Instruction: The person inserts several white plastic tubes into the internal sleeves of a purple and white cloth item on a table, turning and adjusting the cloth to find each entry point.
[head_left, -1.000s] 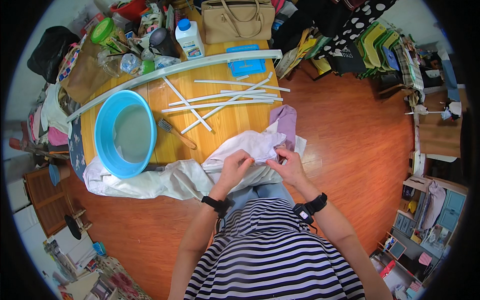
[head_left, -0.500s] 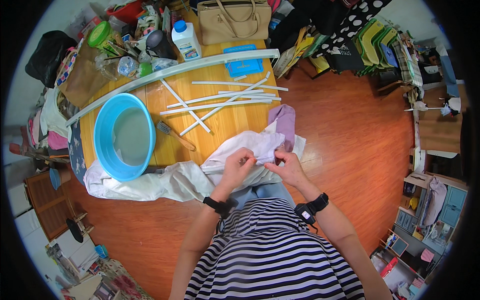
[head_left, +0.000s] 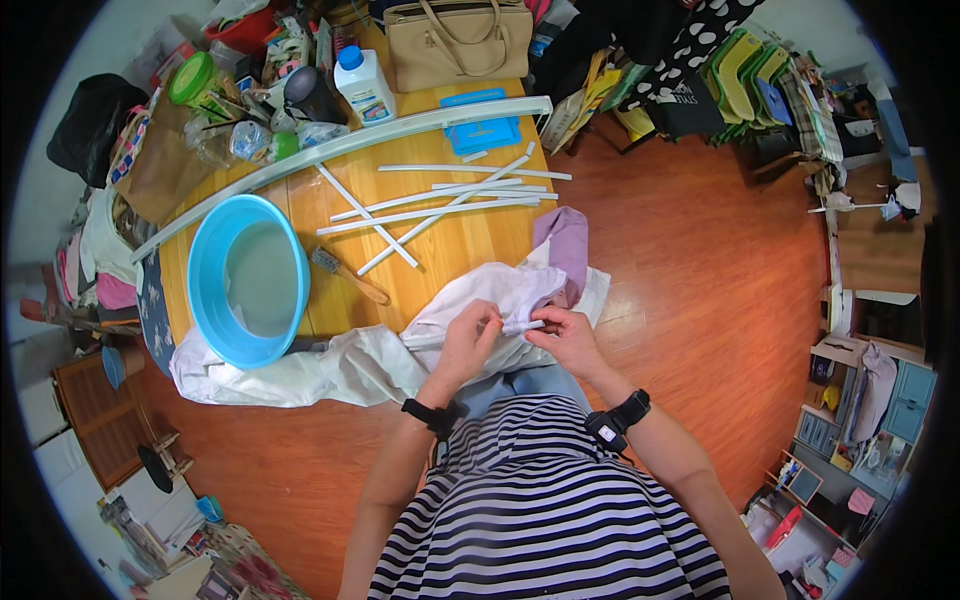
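Observation:
A white garment or cloth [head_left: 370, 362] lies bunched along the near edge of the wooden table and hangs over it toward my lap. A mauve part [head_left: 566, 245] shows at its right end. My left hand [head_left: 470, 338] is closed on a fold of the white cloth, fingertips pressed together. Close by on the right, my right hand [head_left: 568, 338] pinches the edge of the same cloth between thumb and fingers. Between the hands a short strip of the edge is stretched. A brush with a wooden handle [head_left: 362, 287] rests on the table beyond the cloth.
A light-blue basin [head_left: 202, 300] with cloudy water stands at the left, touching the cloth. Several thin white strips [head_left: 440, 211] lie crossed beyond my hands. A long white rail [head_left: 390, 128] spans the table. Behind it stand a white bottle [head_left: 368, 92] and a beige handbag [head_left: 458, 48].
My right hand has moved slightly left and down along the cloth edge, its fingers closer together. The left hand barely moves. The whole view has shifted a little.

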